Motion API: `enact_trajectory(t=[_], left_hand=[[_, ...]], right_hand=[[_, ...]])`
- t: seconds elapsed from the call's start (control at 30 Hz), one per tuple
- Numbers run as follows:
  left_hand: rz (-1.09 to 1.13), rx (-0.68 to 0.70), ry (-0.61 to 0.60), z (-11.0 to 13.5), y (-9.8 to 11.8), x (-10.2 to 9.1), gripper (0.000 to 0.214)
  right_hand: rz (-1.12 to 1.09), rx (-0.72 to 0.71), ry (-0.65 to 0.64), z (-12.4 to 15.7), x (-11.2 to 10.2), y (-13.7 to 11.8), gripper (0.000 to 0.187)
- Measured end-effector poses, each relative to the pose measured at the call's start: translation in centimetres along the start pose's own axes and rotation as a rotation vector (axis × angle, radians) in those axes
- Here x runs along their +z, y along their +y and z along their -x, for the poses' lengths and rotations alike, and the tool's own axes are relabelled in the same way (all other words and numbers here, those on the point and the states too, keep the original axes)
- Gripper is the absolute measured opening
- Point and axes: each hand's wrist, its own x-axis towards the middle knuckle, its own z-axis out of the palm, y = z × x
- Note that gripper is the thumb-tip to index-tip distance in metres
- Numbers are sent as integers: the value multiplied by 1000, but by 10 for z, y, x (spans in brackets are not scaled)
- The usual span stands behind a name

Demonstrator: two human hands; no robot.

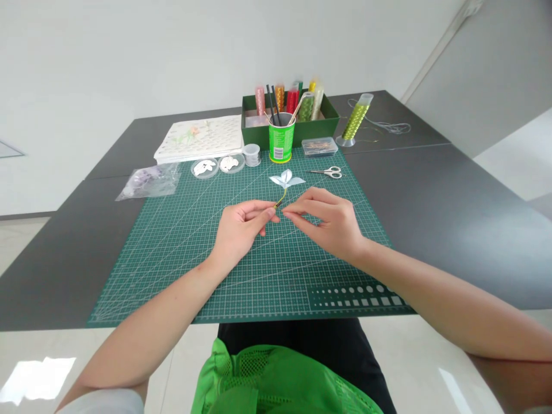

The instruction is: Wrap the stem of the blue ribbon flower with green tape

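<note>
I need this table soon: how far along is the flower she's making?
Partly done, it seems. The white petals already sit joined atop a short stem. The left hand pinches the stem's lower end and the right hand works beside it. More loose petals wait in two clear dishes, and the scissors and green wire spool lie unused, so more probably remains.

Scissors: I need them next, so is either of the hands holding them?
No, the scissors lie on the cutting mat, beyond both hands, which pinch the flower stem.
</note>
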Motion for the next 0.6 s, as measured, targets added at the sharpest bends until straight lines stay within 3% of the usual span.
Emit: enact_trajectory(t=[0.13, 0.3, 0.37, 0.6], left_hand=[[1, -27, -31, 1, 1, 1, 27], [17, -32, -21, 1, 1, 1, 26], [16, -22, -5, 1, 0, 1, 26], [-13, 5, 41, -1, 1, -2, 29]], right_hand=[[229, -167, 64, 0, -3, 2, 22], [318, -304, 106, -2, -7, 1, 21], [314, -278, 99, -2, -7, 1, 21], [96, 18, 31, -6, -5, 8, 13]])
